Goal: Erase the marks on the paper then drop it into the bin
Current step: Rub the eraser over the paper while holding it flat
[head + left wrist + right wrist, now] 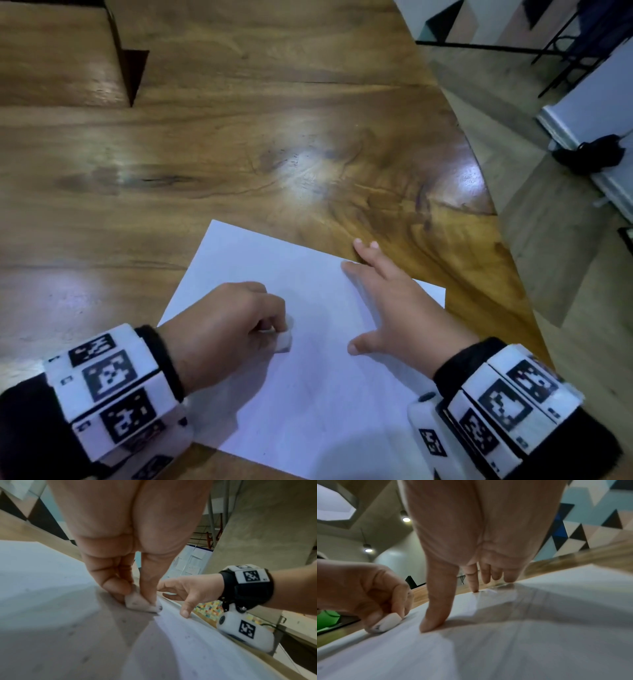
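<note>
A white sheet of paper (308, 377) lies flat on the wooden table (274, 154), near its front edge. My left hand (226, 325) pinches a small white eraser (283, 340) between thumb and fingers, its smudged end pressed on the paper (51, 581). The eraser (142, 603) shows grey dirt at its tip, also visible on the eraser (387, 622) in the right wrist view. My right hand (387, 301) rests spread on the paper's right part, thumb (435, 615) and fingertips pressing the sheet (539, 628) down. Faint grey marks remain on the sheet.
A dark angular object (128, 65) stands at the table's far left. The table's curved right edge (493, 212) drops to the floor, where a white unit (589, 113) and a black item (589, 156) sit. No bin is in view.
</note>
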